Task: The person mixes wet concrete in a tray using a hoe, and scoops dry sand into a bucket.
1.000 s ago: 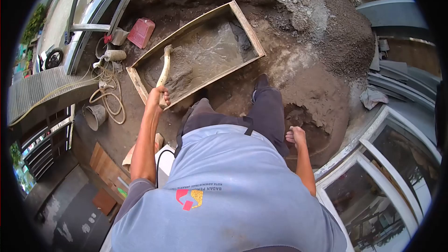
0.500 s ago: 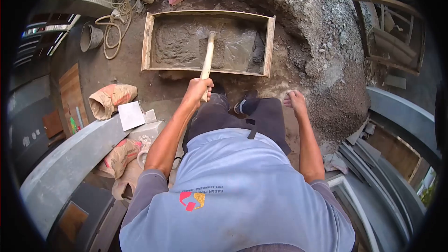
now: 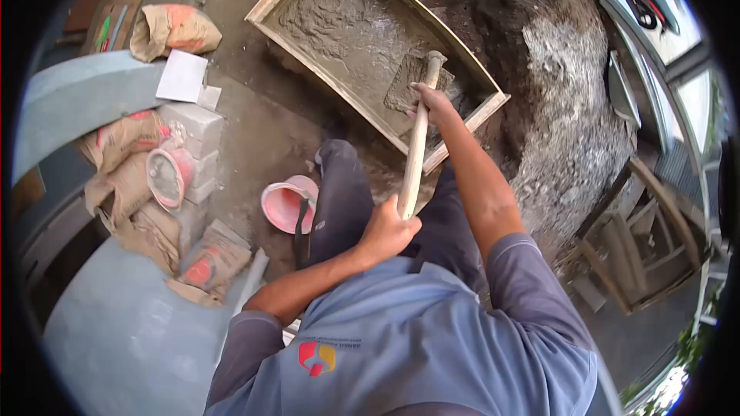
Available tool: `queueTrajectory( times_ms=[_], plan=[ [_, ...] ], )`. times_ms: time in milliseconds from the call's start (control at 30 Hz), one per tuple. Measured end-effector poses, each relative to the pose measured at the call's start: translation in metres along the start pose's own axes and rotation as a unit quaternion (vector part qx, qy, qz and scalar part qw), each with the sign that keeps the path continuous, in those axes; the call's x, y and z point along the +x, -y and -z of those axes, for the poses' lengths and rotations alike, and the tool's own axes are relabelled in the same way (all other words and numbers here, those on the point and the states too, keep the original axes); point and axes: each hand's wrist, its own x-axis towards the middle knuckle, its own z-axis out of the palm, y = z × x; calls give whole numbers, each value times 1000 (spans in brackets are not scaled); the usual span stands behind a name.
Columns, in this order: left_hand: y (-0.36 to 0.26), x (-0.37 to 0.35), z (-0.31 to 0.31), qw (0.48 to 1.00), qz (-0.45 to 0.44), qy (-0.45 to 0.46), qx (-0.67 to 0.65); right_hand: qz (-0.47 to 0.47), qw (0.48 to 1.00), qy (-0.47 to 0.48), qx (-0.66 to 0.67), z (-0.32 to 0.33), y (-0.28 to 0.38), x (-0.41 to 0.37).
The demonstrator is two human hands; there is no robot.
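A long pale wooden handle point(image 3: 417, 146) slants across the view, with a hoe blade point(image 3: 407, 83) at its far end lying in the wet grey mortar. My left hand point(image 3: 388, 229) is wrapped round the lower end of the handle, close to my body. Farther up, near the blade, my right hand point(image 3: 433, 104) grips the same handle. The mortar point(image 3: 339, 23) fills a wooden-sided box point(image 3: 331, 81) on the ground, lumpy at the left and smoother near the hoe.
A pink bucket point(image 3: 287, 206) stands beside my left leg. Cement bags point(image 3: 212, 263), grey blocks point(image 3: 202, 127) and another pink bucket point(image 3: 171, 177) are at the left. Gravel point(image 3: 551, 108) is heaped at the right, near a wooden frame point(image 3: 640, 239).
My right hand, earlier off the handle, now grips it near the blade. The hoe has shifted to the box's right end. The view has turned, so the box appears tilted.
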Motion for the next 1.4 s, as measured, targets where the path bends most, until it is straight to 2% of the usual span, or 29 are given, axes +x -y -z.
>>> queueTrajectory(
  times_ms=[33,100,167,233,300,400,467,500,533,667,800,900,1067,1233,1400],
  plan=[
    [6,15,-27,998,-45,-35,15,9,1000,-10,1,5,11,33],
    [18,37,-78,997,-8,-72,-30,51,996,56,-48,23,4,80],
    [27,75,-136,990,16,-106,-95,96,974,-3,-206,24,28,86],
    [32,137,-198,973,17,-180,-140,122,949,38,-290,23,48,138],
    [40,185,-225,962,28,-160,-219,156,907,18,-390,11,68,149],
    [52,248,-258,930,-14,-209,-301,186,894,56,-403,9,66,220],
    [58,274,-266,918,-7,-198,-344,207,869,58,-445,6,69,234],
    [62,281,-274,912,-1,-190,-363,196,878,71,-431,10,65,248],
    [65,287,-281,914,-7,-223,-339,193,877,70,-434,13,58,259],
    [47,267,-288,881,55,-190,-429,155,879,71,-445,28,39,251],
    [34,246,-305,895,84,-205,-387,110,874,72,-468,48,17,235],
    [27,229,-310,878,117,-171,-431,73,871,74,-481,64,-1,227],
    [28,204,-327,888,143,-166,-405,32,878,70,-473,92,-30,219],
    [24,190,-318,895,181,-142,-382,-13,880,76,-469,110,-59,215],
    [23,188,-301,845,231,-106,-470,-58,854,112,-505,98,-81,220]
  ],
)
